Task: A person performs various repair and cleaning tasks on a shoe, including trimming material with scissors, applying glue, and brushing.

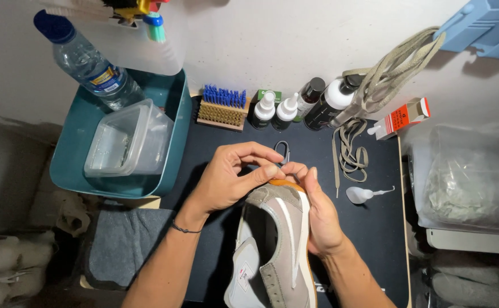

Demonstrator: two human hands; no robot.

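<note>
Gripping one grey sneaker (pixel 275 251) at the middle of the dark mat (pixel 375 228), the right hand (pixel 320 214) clamps its side while the left hand (pixel 232 177) pinches together at the heel — bare mat lies open to the right. Behind stand five bottles (pixel 298 108), one brush (pixel 222 107) and loose laces (pixel 349 148); one teal tub (pixel 172 165) crowds the left edge.
</note>
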